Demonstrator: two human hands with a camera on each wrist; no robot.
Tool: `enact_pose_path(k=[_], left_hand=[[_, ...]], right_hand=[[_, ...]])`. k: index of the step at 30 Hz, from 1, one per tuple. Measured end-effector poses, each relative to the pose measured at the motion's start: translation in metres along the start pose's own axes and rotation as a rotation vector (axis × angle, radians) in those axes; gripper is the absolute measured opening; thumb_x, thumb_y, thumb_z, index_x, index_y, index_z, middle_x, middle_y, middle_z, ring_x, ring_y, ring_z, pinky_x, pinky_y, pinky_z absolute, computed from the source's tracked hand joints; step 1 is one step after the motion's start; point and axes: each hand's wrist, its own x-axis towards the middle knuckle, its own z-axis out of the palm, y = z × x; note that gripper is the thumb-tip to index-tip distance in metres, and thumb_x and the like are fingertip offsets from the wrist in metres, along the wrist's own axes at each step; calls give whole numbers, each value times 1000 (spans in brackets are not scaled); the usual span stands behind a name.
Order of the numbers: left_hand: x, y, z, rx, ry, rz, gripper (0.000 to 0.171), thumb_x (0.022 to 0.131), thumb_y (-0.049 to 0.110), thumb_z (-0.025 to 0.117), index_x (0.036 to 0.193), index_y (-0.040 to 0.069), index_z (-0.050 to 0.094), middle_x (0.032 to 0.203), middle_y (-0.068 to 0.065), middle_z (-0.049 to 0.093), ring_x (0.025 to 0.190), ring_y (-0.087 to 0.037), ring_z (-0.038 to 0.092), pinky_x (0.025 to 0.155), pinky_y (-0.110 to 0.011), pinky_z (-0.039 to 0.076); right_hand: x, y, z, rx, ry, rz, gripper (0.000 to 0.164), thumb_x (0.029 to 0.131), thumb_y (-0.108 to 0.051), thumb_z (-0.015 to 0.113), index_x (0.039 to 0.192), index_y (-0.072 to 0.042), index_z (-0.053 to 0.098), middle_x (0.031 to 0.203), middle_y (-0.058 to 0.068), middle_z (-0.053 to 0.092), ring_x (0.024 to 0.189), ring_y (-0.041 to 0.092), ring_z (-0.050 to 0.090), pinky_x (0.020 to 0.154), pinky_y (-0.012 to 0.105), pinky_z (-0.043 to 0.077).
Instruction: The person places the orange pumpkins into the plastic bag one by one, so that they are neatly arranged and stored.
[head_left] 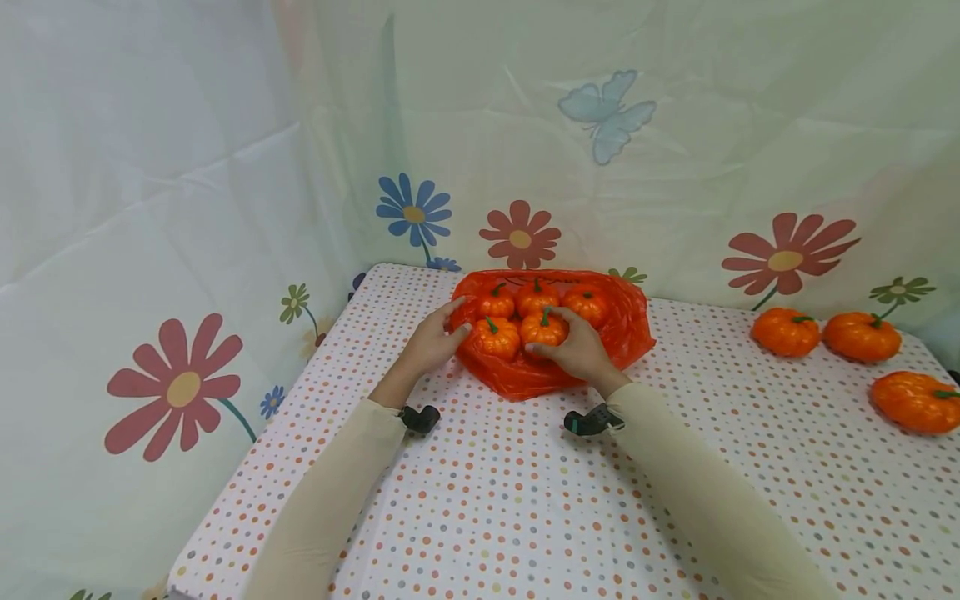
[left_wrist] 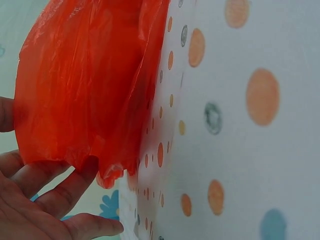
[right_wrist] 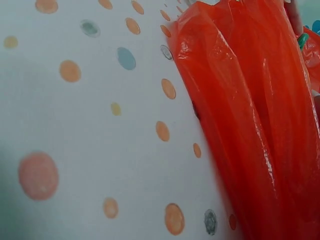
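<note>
A red plastic bag lies with its mouth spread, and several small orange pumpkins with green stems sit in it. At the front middle of the bag, my right hand grips one pumpkin, thumb on the near side and fingers over the far side. My left hand is at the bag's left edge, beside the front left pumpkin. In the left wrist view its spread fingers touch the outside of the bag. The right wrist view shows mostly bag film, which hides most of that hand.
Three more orange pumpkins, one of them nearest the bag, rest at the right on the dotted tablecloth. A flower-print curtain hangs behind the table and along its left side.
</note>
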Motion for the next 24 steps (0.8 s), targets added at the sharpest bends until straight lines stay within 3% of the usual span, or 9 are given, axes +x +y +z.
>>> enact_pose_path(k=[17,21,24], left_hand=[[1,-4,-3,26,-10,9,57,100,31,55,153,25,35,156,-8,41,140,-31,43,114,-50,39],[2,-5,-2,23,-12,0,57,100,32,55,153,25,35,156,-8,40,140,-31,43,115,-51,38],[3,-4,-1,22,-14,-6,57,100,32,55,153,26,36,156,-7,40,139,-32,44,114,-51,38]], right_hand=[[0,3,-6,-41,-48,-11,84,84,-38,78,151,-12,34,153,18,37,139,40,35,116,60,30],[-10,2,-23,-51,-44,-64,80,86,-38,75,151,-13,37,154,17,38,141,40,36,116,60,31],[-25,4,-46,-81,9,-136,71,89,-36,72,149,-12,41,151,18,45,136,42,43,109,59,40]])
